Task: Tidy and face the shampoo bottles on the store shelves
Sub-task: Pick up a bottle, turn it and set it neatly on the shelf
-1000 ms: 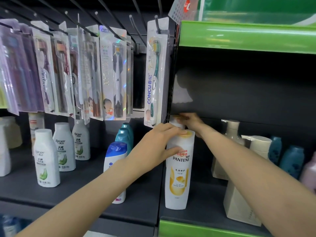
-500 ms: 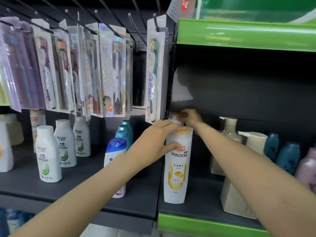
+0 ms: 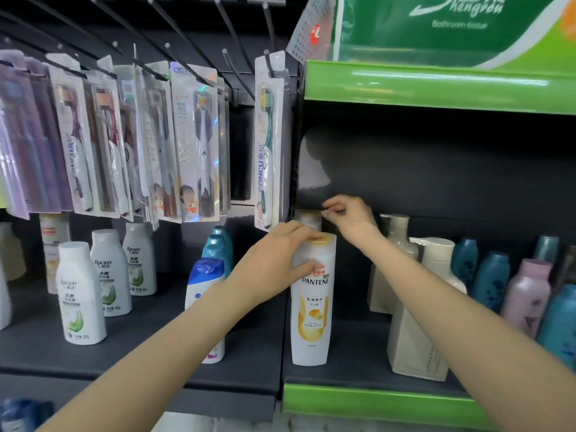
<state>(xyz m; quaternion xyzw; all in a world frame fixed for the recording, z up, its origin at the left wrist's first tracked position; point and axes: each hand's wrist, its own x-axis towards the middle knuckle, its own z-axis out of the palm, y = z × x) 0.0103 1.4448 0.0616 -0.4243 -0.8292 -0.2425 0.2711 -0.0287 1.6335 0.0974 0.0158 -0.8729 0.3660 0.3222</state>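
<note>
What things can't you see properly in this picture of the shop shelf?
- Rear Pantene bottle, head view: mostly hidden behind the front Pantene bottle and the right hand; its label cannot be read.
- Blue-capped bottle: lower label covered by the left forearm.
- Left hand: its fingers wrap the front bottle's top, hiding part of the cap.
- Toothbrush packs: blurred, print unreadable.
- Blue bottle: cut off by the right edge.

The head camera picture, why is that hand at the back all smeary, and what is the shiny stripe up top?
Head view: the right hand, at the cap of the rear white bottle, shows motion blur; the front white-and-yellow Pantene bottle is sharp; ceiling light glares off the glossy green shelf strip; the wide lens bends the edges.
</note>
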